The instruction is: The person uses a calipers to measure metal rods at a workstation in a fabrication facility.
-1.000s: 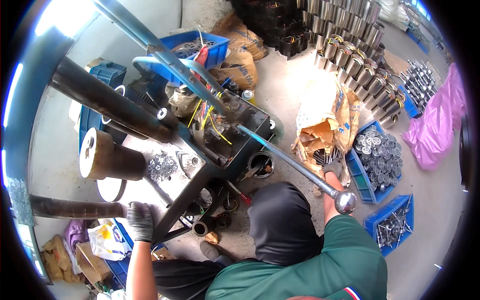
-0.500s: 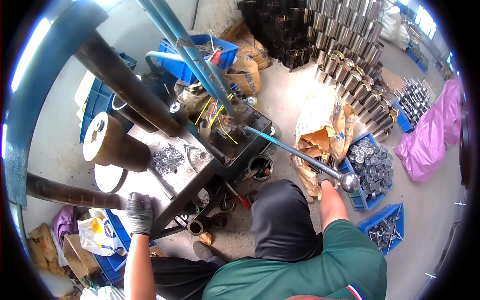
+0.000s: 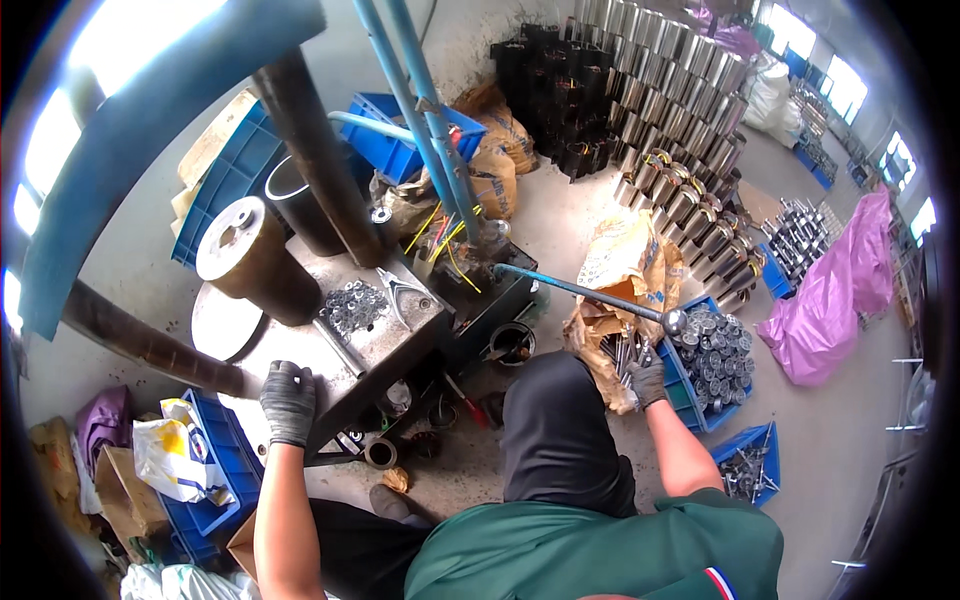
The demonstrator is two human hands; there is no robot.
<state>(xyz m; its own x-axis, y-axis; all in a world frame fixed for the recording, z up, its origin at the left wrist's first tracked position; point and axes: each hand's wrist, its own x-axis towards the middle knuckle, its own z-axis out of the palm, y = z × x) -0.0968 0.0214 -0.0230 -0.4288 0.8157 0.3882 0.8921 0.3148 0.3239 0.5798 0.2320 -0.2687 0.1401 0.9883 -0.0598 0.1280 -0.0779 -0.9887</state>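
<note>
My left hand (image 3: 289,403), in a grey knit glove, rests on the near left edge of a metal press table (image 3: 262,425), fingers apart and nothing visible in them. Beside it on the table lie a short steel bar (image 3: 340,347), a pile of small metal parts (image 3: 354,306) and a pair of pliers (image 3: 402,296). My gloved right hand (image 3: 647,380) is at the mouth of a torn brown paper sack (image 3: 607,325), fingers curled round metal rods (image 3: 622,355); how many it grips is hidden.
A blue lever with a ball end (image 3: 674,322) reaches out above the sack. Right of it stand blue bins of round metal parts (image 3: 712,360) and rods (image 3: 748,470). A thick steel cylinder (image 3: 262,265) stands on the table. Stacked metal cylinders (image 3: 690,195) fill the back.
My right hand has come out from behind the lever's ball end and now shows beside the rods. My left hand stays on the table edge. The whole view has shifted with my head.
</note>
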